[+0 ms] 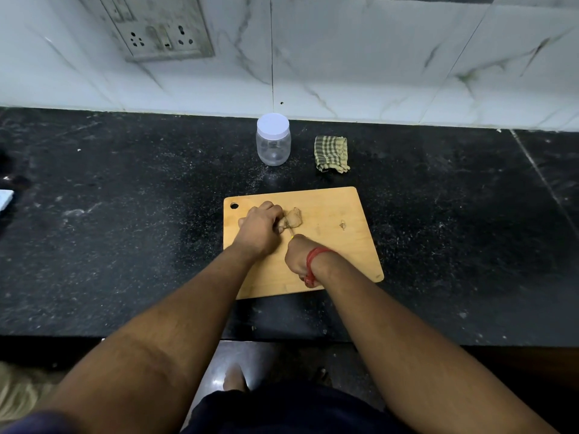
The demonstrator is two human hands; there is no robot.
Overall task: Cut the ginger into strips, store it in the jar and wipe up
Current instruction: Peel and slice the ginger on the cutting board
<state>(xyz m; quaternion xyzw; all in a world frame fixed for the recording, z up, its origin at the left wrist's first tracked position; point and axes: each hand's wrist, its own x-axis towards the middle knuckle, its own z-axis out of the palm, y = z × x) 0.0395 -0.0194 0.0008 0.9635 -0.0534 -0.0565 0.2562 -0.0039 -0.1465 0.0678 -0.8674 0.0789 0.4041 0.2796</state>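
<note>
A: Where is the ginger [294,218] being kept?

B: It is being held down on the wooden cutting board [338,255], near the board's far left part. The left hand [260,227] is being closed over its left end, with the fingers curled down on it.

A: And the right hand [299,255]?

B: It is being kept closed in a fist around a knife [289,230]. Only a thin part of the knife is being shown, between the two hands, and it is touching the ginger. A red thread [313,265] is being worn around the right wrist.

A: Is anything else lying on the board?

B: One small ginger scrap [342,225] is being left to the right, apart from the main piece.

A: What is being seen behind the board?

B: A clear plastic jar [273,143] with a white lid is being kept upright on the black counter [125,230]. Just beside it, on the right, a folded checked cloth [331,153] is lying. The two are not touching.
</note>
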